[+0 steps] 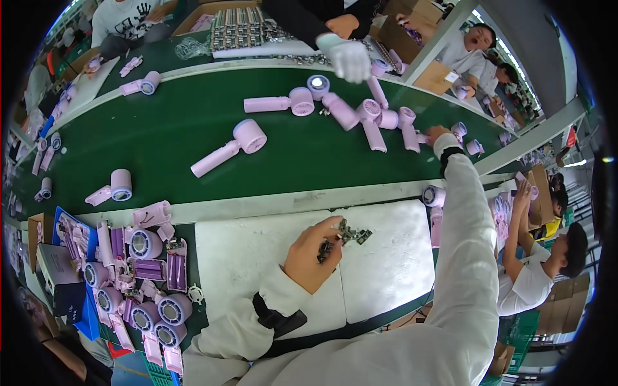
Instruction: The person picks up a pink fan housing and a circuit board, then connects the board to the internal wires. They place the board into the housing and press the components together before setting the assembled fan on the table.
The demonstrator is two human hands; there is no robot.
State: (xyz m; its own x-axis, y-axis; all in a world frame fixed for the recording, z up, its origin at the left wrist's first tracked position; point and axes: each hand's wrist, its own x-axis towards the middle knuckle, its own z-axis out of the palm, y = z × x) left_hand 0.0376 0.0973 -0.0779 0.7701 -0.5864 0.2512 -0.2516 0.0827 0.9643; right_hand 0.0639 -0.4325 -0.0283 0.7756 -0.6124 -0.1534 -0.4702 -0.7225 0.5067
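Over the white foam pad (389,264), my left hand (312,257) is closed around several small green circuit boards (351,233); some stick out past the fingertips and others show below the fingers. My right arm stretches far across the green belt. At its end my right hand (438,133) has its fingers closed at a small pink part beside a pink handheld fan (408,128); the fingertips are partly hidden. Left of that hand, several more pink fans (370,119) lie in a loose cluster.
A pile of pink fan housings and purple batteries (148,268) lies left of the pad, by a blue bin (89,312). More fans (250,136) lie along the green belt (180,122). Across it, a co-worker's white-gloved hand (347,58) reaches in. A pale rail (309,198) borders the belt.
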